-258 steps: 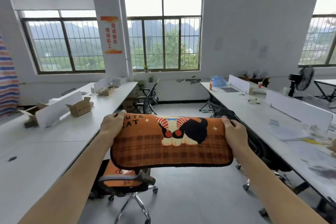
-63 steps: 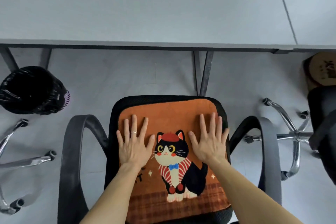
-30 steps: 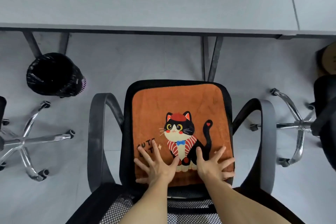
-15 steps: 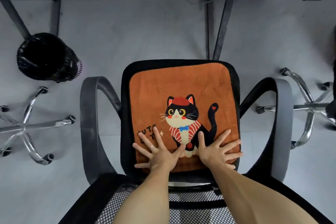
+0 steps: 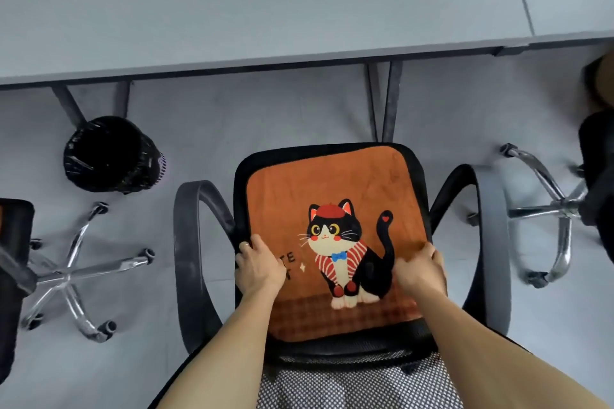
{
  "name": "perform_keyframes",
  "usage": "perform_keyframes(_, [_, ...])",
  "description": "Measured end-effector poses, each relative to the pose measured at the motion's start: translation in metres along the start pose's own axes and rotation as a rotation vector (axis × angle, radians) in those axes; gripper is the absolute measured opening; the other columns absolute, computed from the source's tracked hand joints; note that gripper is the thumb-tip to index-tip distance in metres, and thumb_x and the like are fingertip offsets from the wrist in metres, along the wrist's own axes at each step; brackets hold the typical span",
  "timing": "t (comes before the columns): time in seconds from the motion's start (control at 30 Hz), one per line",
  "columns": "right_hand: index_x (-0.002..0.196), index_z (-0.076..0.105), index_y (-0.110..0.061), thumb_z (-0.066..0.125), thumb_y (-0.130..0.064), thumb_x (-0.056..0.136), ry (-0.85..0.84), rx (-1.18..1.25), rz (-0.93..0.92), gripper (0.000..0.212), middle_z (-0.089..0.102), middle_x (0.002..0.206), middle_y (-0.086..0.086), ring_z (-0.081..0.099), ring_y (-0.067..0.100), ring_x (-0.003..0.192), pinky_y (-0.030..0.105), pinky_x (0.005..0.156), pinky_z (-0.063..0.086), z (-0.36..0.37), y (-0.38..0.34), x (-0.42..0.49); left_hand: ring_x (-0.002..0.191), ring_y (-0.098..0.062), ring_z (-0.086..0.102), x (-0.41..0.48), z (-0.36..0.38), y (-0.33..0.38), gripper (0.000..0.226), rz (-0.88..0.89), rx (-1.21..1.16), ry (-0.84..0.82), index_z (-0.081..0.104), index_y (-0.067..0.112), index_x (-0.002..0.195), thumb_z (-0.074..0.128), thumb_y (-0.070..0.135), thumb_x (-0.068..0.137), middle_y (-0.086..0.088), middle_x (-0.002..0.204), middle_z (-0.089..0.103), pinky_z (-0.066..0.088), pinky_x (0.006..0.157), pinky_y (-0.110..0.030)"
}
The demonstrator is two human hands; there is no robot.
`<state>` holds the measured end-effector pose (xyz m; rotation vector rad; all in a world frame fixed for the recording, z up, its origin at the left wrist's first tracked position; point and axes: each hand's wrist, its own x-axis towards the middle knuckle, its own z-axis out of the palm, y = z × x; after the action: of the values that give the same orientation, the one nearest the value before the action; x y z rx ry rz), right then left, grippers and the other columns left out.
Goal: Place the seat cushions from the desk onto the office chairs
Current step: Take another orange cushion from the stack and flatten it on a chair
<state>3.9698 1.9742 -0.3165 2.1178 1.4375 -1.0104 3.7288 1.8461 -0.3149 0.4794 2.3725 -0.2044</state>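
The grey surface (image 5: 265, 0) is seen across the top of the view, with bare floor beneath it. Below it, the office chair (image 5: 491, 242) is viewed from above and behind, its mesh back at the bottom edge. A black bin (image 5: 109, 153) is seen to its left, and chrome chair bases are visible on both sides. The orange cat seat cushion (image 5: 325, 186) is laid flat on the seat, nearly filling it, with a black rim left showing all round. The left hand (image 5: 259, 266) is curled on the cushion's left edge, and the right hand (image 5: 418, 271) on its right edge; each grip appears clamped on the fabric. The step in hand is judged to be final squaring. It is best done with small, even tugs from both sides, so that the margins are matched and no wrinkle is raised.
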Motion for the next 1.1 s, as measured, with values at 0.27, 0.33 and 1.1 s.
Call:
perform_keyframes(0.27, [0.147, 0.031, -0.013, 0.037, -0.030, 0.100, 0.116, 0.086, 0.040, 0.051, 0.039, 0.147, 0.017, 0.045, 0.043, 0.127, 0.055, 0.096, 0.046, 0.000, -0.003, 0.027, 0.120, -0.036, 0.050, 0.024, -0.005, 0.006, 0.050, -0.208, -0.244, 0.007, 0.036, 0.001, 0.134, 0.059, 0.018, 0.094, -0.019, 0.135, 0.043, 0.049, 0.079, -0.047])
perform_keyframes(0.33, [0.142, 0.035, -0.014, 0.031, -0.029, 0.102, 0.150, 0.113, 0.052, 0.042, 0.042, 0.143, 0.017, 0.047, 0.043, 0.122, 0.054, 0.093, 0.047, 0.001, -0.001, 0.028, 0.117, -0.036, 0.051, 0.024, -0.005, 0.005, 0.047, -0.215, -0.259, 0.012, 0.037, 0.001, 0.132, 0.060, 0.015, 0.093, -0.019, 0.132, 0.045, 0.049, 0.076, -0.047])
perform_keyframes(1.1, [0.134, 0.046, -0.018, 0.037, -0.030, 0.103, 0.208, 0.111, 0.086, 0.035, 0.043, 0.131, 0.020, 0.047, 0.042, 0.120, 0.051, 0.091, 0.049, -0.001, -0.003, 0.032, 0.114, -0.030, 0.048, 0.018, 0.001, 0.003, 0.037, -0.034, -0.200, 0.163, 0.044, 0.022, 0.121, 0.061, 0.009, 0.090, -0.009, 0.128, 0.048, 0.049, 0.081, -0.042])
